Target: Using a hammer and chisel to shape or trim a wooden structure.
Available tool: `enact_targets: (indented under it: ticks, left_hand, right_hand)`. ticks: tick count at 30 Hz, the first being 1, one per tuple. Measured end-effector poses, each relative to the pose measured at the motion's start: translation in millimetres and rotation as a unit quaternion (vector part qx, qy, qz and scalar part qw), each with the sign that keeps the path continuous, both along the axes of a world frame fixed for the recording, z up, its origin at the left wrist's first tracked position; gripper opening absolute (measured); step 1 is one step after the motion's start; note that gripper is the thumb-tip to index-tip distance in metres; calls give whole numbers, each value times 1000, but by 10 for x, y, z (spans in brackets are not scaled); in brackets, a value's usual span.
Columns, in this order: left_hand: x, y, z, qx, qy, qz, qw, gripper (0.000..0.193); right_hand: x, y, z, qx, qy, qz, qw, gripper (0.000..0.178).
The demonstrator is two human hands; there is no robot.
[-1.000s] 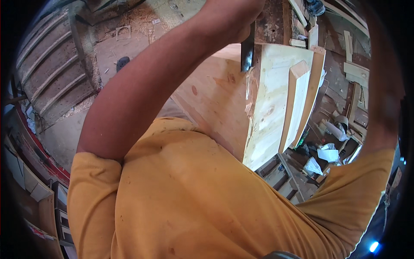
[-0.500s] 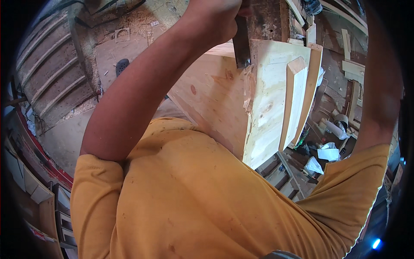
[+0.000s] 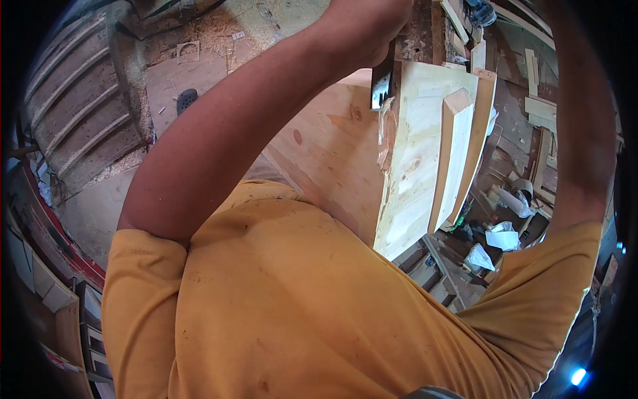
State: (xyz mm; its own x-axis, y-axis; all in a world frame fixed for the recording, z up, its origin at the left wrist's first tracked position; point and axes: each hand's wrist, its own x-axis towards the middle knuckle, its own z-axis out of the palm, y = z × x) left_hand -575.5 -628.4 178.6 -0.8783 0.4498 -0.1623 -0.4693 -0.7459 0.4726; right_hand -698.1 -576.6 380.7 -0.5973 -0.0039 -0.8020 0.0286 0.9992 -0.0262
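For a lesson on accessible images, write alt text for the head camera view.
A person's left hand holds a dark metal blade against the splintered edge of a pale wooden board. A yellow shirt fills the foreground; the raised right arm leaves the frame, with wood scraps below.

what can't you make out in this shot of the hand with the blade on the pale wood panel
Head view only:
- Left hand: its upper part is cut off by the top edge.
- Dark metal blade: its top is hidden in the left hand, so the kind of tool is unclear.
- Right hand: out of frame; only the right forearm shows along the dark rim.
- Pale wood panel: its lower part is hidden behind the yellow shirt.
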Motion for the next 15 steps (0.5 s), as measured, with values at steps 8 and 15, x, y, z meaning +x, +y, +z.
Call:
enact_targets:
  ticks: [8, 15]
  left_hand:
    - [139, -621, 680, -79, -138, -78, 984, 24]
    - [132, -604, 577, -54, -119, -95, 987, 25]
  right_hand:
    - [110, -3, 16, -2, 76, 41, 996, 15]
    - [110, -131, 25, 13, -17, 28, 999, 12]
